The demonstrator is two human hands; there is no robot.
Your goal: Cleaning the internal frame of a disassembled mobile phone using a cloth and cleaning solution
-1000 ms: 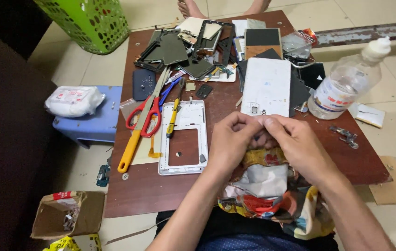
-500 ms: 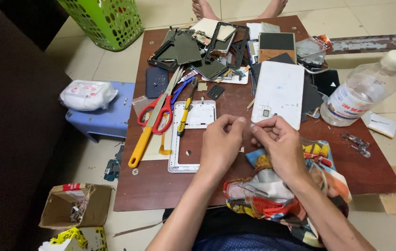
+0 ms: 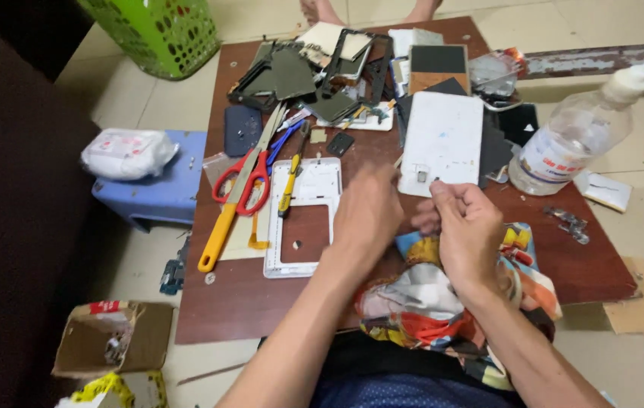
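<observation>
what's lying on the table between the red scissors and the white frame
In the head view, a yellow-handled screwdriver lies between the red scissors and the white frame, its handle overlapping the frame's left edge.

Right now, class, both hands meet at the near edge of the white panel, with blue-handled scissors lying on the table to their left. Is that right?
Not quite: the scissors have red handles, not blue, as the head view shows. The rest holds: the left hand and right hand meet at the near edge of the white panel, and the scissors lie on the table to their left.
</observation>
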